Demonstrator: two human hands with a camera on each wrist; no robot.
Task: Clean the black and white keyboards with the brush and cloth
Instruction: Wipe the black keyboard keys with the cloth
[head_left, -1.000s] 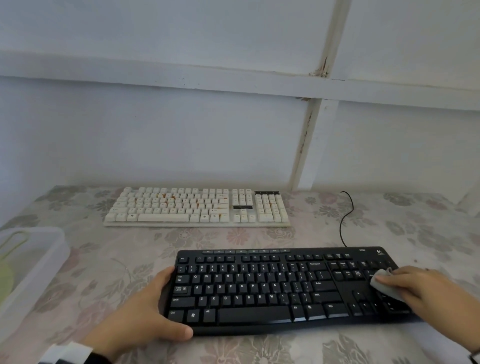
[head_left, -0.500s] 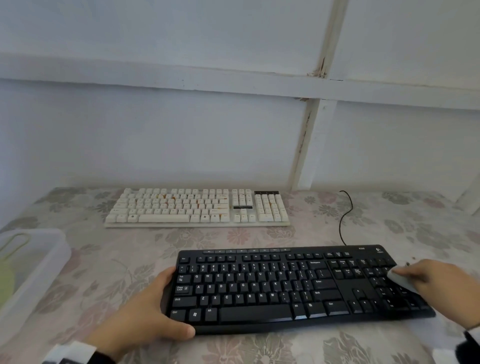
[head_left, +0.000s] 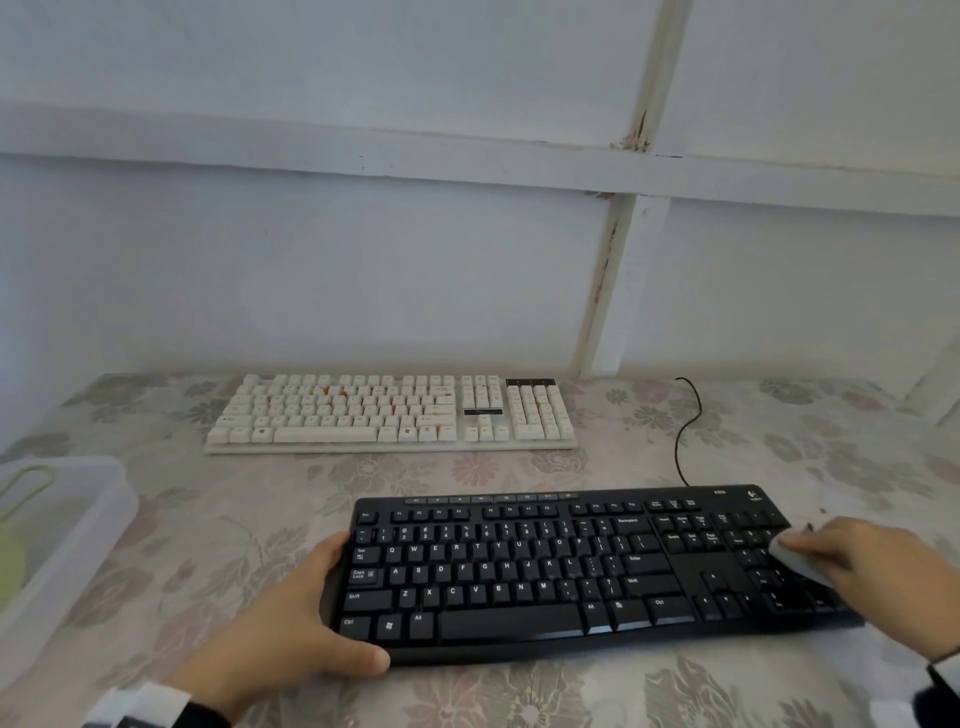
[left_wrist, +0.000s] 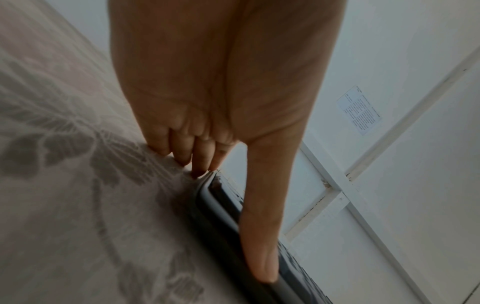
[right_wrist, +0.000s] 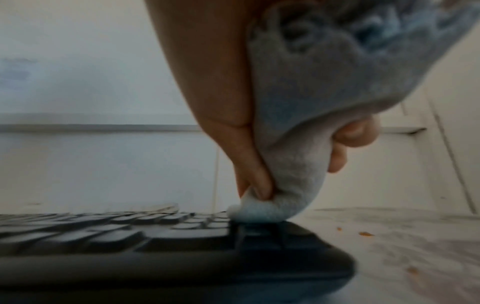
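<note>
The flat black plastic keyboard (head_left: 597, 566) lies on the flower-patterned bench (head_left: 519, 467), the landmark here. The left hand (head_left: 291, 623) clasps its left end, thumb along the front edge. The right hand (head_left: 872, 566) pinches a bunched pale grey-blue cloth (right_wrist: 293, 164) against its rightmost keys. Behind it, the white keyboard (head_left: 389, 410) shows orange stains, likely uncleaned. The brush isn't identifiable.

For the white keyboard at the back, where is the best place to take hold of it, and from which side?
Probably the two short ends of the white keyboard, one hand from each side. It lies flat and long across the table, with bare cloth beside both ends, and that avoids pressing keys.
</note>
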